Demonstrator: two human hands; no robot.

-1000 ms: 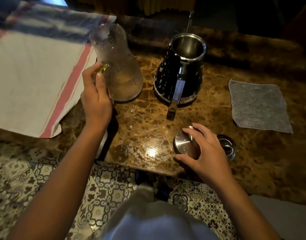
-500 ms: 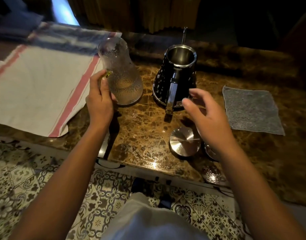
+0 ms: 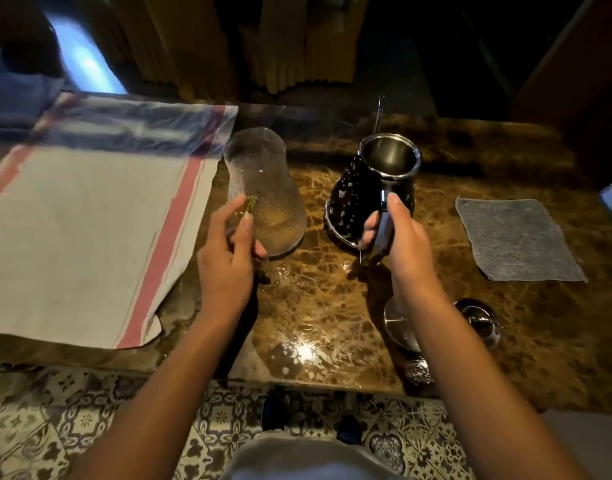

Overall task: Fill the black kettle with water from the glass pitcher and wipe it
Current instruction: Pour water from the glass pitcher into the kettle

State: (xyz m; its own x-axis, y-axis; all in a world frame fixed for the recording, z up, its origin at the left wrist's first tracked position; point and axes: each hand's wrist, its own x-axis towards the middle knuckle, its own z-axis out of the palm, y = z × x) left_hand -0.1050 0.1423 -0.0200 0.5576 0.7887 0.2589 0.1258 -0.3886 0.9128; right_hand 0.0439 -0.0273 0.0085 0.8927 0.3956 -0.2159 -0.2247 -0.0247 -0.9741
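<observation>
Surface: a brown marbled surface (image 3: 315,306) is seen, glossy, with a bright glare spot near its front edge.
Glass pitcher: the glass pitcher (image 3: 268,188) is stood upright left of centre, beaded with droplets; water is seen in its lower part.
Left hand: the left hand (image 3: 228,251) is wrapped around the pitcher's handle side, fingers curled shut on it, thumb laid against the glass (a yellowish handle is glimpsed between the fingers).
Black kettle: the black kettle (image 3: 356,199) is stood upright just right of the pitcher, apart from it, its mouth uncovered and a steel interior shown; pale speckles are scattered over its black body.
Right hand: the right hand (image 3: 398,237) is clamped on the kettle's handle, thumb pressed along the top, fingertips curled round the inner side.
Lid: a round steel lid (image 3: 398,323) is laid on the surface nearer the front edge, partly hidden by the right forearm.
Second metal piece: a small dark metal part (image 3: 477,320) is set right of the lid (what it is cannot be told).
Grey cloth: a grey cloth (image 3: 516,237) is spread flat to the right of the kettle, well apart from it.
Striped towel: a white towel with red stripes (image 3: 90,237) is spread over the left end of the surface, its corner hung past the front edge.
Floor: patterned tiles (image 3: 72,427) are visible below the surface.
</observation>
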